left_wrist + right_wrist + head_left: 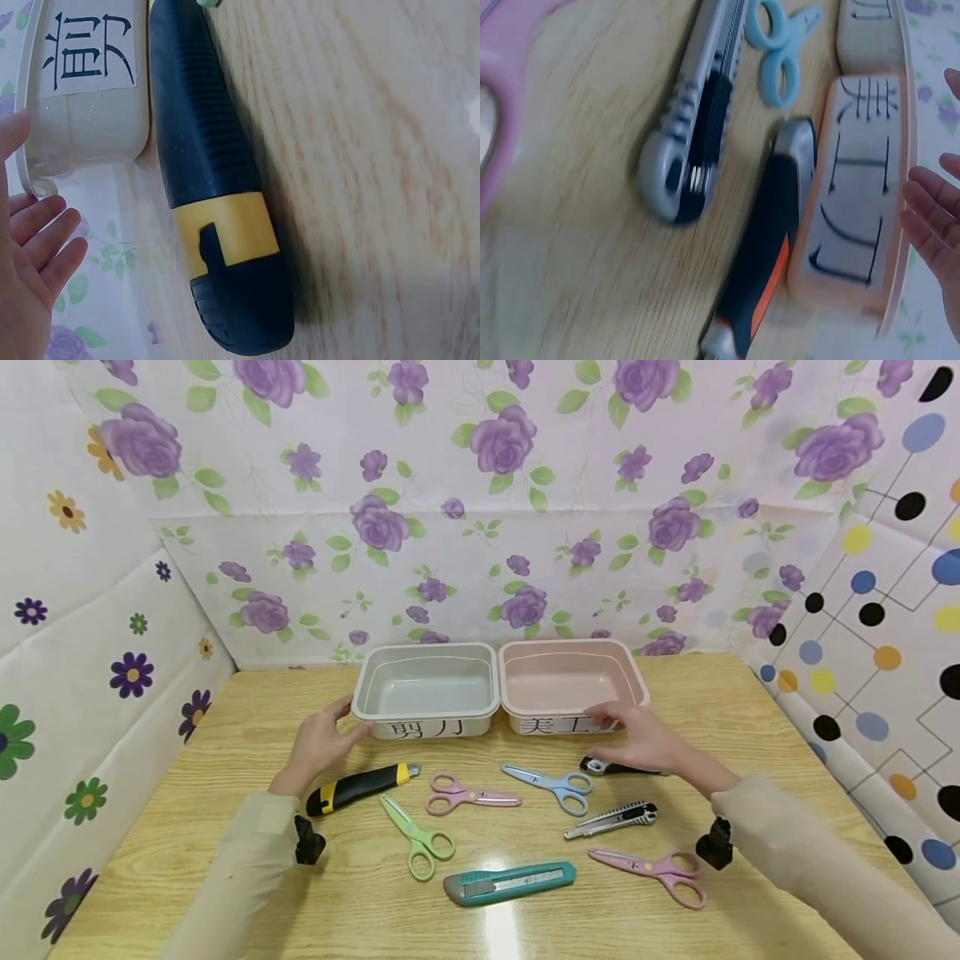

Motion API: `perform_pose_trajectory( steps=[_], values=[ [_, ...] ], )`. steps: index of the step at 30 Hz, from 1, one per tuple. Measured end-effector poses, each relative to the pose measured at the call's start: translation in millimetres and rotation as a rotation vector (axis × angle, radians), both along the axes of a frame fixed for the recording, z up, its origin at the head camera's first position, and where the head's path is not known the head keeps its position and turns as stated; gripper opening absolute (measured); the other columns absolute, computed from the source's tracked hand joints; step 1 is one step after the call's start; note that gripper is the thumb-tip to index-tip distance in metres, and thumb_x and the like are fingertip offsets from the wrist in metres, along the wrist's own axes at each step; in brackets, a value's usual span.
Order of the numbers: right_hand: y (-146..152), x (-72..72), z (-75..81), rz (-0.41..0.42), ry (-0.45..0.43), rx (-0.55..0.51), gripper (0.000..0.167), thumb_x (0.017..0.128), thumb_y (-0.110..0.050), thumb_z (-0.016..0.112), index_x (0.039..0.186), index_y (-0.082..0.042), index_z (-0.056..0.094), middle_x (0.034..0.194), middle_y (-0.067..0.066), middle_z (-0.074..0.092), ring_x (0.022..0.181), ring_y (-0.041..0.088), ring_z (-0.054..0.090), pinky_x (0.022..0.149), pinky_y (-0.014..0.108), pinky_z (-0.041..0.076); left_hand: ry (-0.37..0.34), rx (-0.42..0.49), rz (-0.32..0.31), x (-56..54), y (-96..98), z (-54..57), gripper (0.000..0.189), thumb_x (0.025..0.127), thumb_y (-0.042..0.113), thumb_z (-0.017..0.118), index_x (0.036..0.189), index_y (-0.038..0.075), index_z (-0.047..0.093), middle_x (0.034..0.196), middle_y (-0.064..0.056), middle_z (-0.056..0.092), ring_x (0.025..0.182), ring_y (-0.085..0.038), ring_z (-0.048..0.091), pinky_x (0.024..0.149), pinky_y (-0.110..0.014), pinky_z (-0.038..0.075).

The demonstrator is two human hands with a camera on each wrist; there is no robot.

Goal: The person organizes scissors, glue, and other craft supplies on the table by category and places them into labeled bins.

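My left hand (318,745) is at the left front corner of a grey plastic bin (427,693), fingers spread and fingertips at its rim. My right hand (641,743) reaches to the front right corner of a pink bin (570,692), fingers extended by its rim. Both bins carry labels with black characters. Just below the left hand lies a black-and-yellow utility knife (363,787). Partly under the right hand is a black utility knife (596,766), whose orange strip shows in the right wrist view. Neither hand holds a knife or scissors.
On the wooden table lie green scissors (416,837), pink scissors (472,797), blue scissors (555,785), a silver-and-black cutter (612,820), a teal cutter (510,883) and a second pair of pink scissors (652,867). A flowered cloth wall (450,568) rises behind the bins.
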State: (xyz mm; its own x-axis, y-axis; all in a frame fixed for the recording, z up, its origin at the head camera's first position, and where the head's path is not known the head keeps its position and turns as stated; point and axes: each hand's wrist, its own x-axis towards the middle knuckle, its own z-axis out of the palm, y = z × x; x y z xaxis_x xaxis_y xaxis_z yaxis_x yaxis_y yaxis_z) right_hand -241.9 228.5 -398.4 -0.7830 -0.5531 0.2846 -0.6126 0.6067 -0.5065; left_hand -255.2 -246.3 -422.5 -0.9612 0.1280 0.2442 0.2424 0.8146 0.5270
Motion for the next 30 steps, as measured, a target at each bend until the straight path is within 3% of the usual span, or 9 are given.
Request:
perform_pose_trajectory(
  steps=[5,11,18,30],
  values=[
    [-22,0.3,-3.1,0.053,0.019,0.033,0.052,0.074,-0.027,0.075,0.115,0.000,0.058,0.100,0.010,0.062,0.089,0.025,0.057,0.076,0.043,0.046,0.003,-0.006,0.001,-0.3,-0.7,-0.8,0.066,0.085,0.038,0.061,0.134,-0.002,0.041,0.122,-0.024,0.054,0.112,-0.042,0.048,0.089,-0.056,0.038],
    [-45,5.1,-7.3,0.133,-0.017,-0.004,0.052,0.073,-0.028,0.075,0.115,-0.002,0.058,0.101,0.006,0.062,0.090,0.025,0.059,0.077,0.041,0.047,-0.001,-0.009,0.009,0.5,-0.3,-0.5,0.065,0.085,0.035,0.062,0.134,-0.002,0.041,0.121,-0.025,0.053,0.111,-0.042,0.049,0.089,-0.056,0.038],
    [-61,9.3,-16.0,0.164,-0.011,-0.014,0.048,0.074,-0.026,0.074,0.114,-0.004,0.059,0.101,0.011,0.063,0.085,0.022,0.059,0.072,0.040,0.048,-0.001,-0.007,0.013,-0.3,1.1,-1.6,0.065,0.085,0.037,0.061,0.133,-0.002,0.041,0.121,-0.026,0.053,0.110,-0.042,0.050,0.088,-0.056,0.038],
    [-93,17.4,-32.8,0.192,-0.107,0.016,0.041,0.079,-0.022,0.070,0.112,-0.001,0.058,0.098,0.010,0.062,0.085,0.019,0.057,0.072,0.035,0.048,-0.009,-0.015,0.023,1.4,1.0,0.1,0.066,0.085,0.038,0.061,0.134,-0.001,0.041,0.124,-0.025,0.052,0.112,-0.042,0.048,0.088,-0.055,0.038]
  ],
)
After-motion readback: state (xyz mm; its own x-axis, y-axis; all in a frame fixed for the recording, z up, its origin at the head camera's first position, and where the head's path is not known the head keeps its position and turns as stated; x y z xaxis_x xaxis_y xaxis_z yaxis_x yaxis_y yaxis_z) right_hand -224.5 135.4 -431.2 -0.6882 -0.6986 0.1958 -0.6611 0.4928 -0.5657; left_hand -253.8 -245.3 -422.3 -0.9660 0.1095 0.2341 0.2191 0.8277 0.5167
